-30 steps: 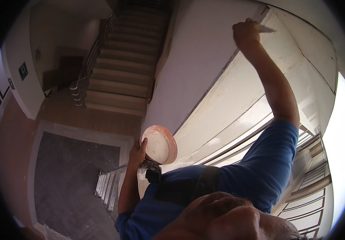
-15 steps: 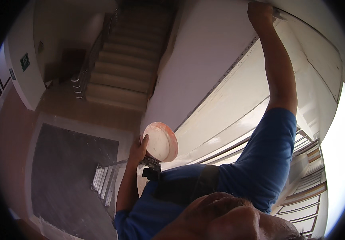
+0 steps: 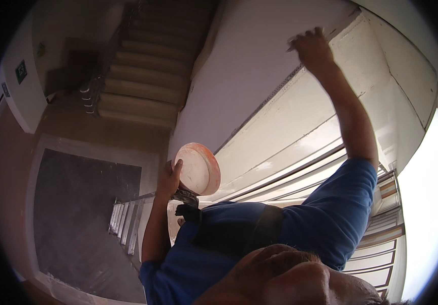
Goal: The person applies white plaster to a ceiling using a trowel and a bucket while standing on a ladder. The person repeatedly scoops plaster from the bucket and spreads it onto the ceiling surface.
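Left hand [image 3: 168, 182]: clamped on a round shallow pan [image 3: 194, 169] with an orange rim and a whitish inside. Pan sits near frame centre, slightly toward 8 o'clock. I grip it from its own 8-9 o'clock side, thumb over the rim; the other fingers are mostly hidden, probably underneath, taking the weight. Thumb on top likely stops it tipping. I keep it close to my chest, elbow bent, which I judge makes it easier to carry one-handed and keeps its inside facing me.

Right hand [image 3: 314, 51]: out at 1-2 o'clock, arm long, well apart from the pan. Fingers bent and closed on a thin tool [image 3: 292, 44], just a blurred sliver at their 9 o'clock side; can't tell its shape. Holding it by the fingers probably leaves the wrist free to turn. Hand overlaps the purplish wall [image 3: 249, 61] in view, by the perforated strip [image 3: 274, 95] edging the pale panel [image 3: 300, 119]. Contact: can't tell.

Around me: staircase [image 3: 145, 86] at 11, metal ladder [image 3: 119, 217] at 8 beside the dark floor area [image 3: 76, 213], green sign [image 3: 21, 71] at 10.
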Motion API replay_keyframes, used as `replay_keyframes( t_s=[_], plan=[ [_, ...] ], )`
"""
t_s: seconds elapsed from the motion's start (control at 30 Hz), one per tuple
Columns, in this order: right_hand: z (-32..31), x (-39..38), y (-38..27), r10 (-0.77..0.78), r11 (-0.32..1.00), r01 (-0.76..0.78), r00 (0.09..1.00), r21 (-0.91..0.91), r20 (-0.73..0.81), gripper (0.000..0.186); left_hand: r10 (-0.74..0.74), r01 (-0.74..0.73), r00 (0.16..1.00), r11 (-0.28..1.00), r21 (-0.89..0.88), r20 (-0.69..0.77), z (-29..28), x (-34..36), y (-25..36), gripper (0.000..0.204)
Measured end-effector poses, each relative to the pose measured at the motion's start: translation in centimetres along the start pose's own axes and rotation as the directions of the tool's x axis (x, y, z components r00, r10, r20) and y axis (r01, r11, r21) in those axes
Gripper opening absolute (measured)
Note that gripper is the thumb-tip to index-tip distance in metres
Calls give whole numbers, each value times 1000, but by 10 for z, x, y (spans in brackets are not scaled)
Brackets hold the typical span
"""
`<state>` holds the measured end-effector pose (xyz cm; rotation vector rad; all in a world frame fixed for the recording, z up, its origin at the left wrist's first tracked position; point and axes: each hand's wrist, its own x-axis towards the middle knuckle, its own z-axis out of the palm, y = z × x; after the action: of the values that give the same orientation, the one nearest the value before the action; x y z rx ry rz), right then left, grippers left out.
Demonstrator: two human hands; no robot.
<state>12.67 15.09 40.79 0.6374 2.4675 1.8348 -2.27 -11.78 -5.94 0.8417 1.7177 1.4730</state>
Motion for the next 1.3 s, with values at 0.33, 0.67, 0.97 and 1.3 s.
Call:
replay_keyframes(
  t_s=[0.33, 0.67, 0.97, 1.3],
  plan=[
    [-3, -49, 64, -16, 998, 19, 999, -66, 44, 19, 38, -38, 997, 999, 7, -69, 3, -3, 1, 59],
    [-5, 42, 89, 371, 874, -244, 893, -419, 253, 20, 61, -61, 997, 998, 4, -54, 2, -4, 5, 61],
    [20, 24, -59, -85, 996, 81, 909, 29, 409, 21, 7, -7, 1000, 1000, 22, -7, -2, -9, 4, 58],
    [4, -9, 25, -51, 986, 84, 975, -146, 215, 13, 60, -58, 990, 998, 18, -129, 2, 1, -1, 66]
  ],
)
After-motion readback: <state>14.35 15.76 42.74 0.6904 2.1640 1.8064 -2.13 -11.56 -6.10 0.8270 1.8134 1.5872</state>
